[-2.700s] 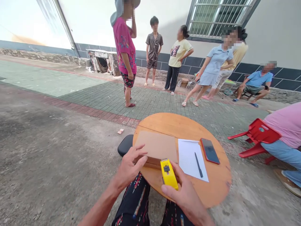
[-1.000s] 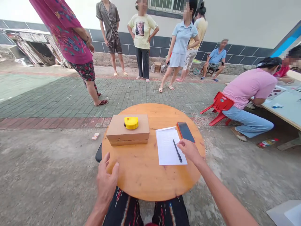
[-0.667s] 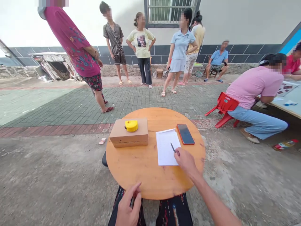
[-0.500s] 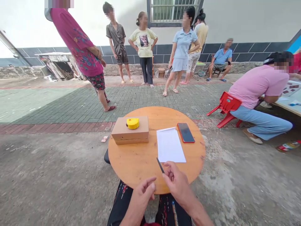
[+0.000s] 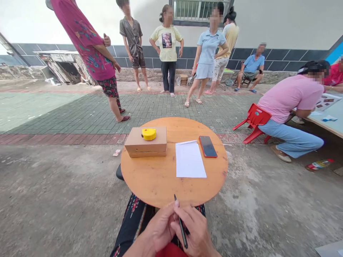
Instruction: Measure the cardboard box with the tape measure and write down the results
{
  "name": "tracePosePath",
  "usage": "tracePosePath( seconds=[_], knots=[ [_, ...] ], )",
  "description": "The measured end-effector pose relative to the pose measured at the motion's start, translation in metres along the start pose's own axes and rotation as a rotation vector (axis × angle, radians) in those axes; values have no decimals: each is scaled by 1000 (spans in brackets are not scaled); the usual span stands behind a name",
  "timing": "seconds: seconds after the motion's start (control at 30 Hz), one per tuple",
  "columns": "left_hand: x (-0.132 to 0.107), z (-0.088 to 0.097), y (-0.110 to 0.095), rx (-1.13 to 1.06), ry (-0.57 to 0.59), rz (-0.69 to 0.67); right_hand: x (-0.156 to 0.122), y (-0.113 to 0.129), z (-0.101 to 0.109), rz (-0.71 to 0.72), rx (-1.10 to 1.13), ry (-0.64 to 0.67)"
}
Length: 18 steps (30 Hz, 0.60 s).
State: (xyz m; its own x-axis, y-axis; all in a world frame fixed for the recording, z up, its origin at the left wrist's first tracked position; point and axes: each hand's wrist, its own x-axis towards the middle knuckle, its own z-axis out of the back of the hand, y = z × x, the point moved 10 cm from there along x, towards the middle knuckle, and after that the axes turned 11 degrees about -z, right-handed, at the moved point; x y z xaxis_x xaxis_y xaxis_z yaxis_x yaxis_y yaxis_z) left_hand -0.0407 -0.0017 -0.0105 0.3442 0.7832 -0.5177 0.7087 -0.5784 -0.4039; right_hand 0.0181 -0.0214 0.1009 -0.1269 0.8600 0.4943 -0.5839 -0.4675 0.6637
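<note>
A dark pen [image 5: 182,232] lies slantwise between my two hands, its tip pointing up toward the round wooden table [image 5: 150,178]. My left hand [image 5: 160,225] is closed, with its thumb and fingers on the pen near the tip. Curled round the pen's middle are the fingers of my right hand [image 5: 197,228]. Both hands are together over my lap, just at the table's near edge. Beyond them a sheet of white paper [image 5: 190,160] lies on the tabletop. To the paper's right rests a phone [image 5: 208,146] with a red edge.
A brown cardboard box [image 5: 147,150] stands on the table's left, with a yellow tape measure [image 5: 149,134] on top. Several people stand beyond the table. At the right a person in pink [image 5: 292,92] sits on a red chair [image 5: 257,119] beside another table [image 5: 329,119].
My hands have come together and drawn back toward my lap. The pen, earlier in my right hand alone, is now between both hands. The view has shifted slightly.
</note>
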Motion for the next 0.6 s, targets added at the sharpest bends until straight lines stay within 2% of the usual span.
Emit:
tracePosePath(
  seconds=[0.1, 0.17, 0.23, 0.33, 0.4, 0.47, 0.6],
  knots=[
    [8, -4, 4, 136, 62, -71, -5, -11, 5, -65, 65, -71],
    [14, -2, -5, 376, 118, -196, -8, -34, 16, -206, 166, -127],
    [15, -1, -24, 764, 145, -410, -9, -69, 30, -434, 252, -195],
    [9, -15, -49, 1316, 178, -769, -8, -112, 48, -700, 279, -264],
    [7, -28, -52, 1511, 240, -933, 2, -127, 53, -745, 263, -256],
    [8, -37, -49, 1619, 300, -1037, 13, -138, 51, -747, 255, -208],
    [15, -48, -40, 1804, 349, -1135, 31, -156, 37, -747, 258, -117]
  ],
)
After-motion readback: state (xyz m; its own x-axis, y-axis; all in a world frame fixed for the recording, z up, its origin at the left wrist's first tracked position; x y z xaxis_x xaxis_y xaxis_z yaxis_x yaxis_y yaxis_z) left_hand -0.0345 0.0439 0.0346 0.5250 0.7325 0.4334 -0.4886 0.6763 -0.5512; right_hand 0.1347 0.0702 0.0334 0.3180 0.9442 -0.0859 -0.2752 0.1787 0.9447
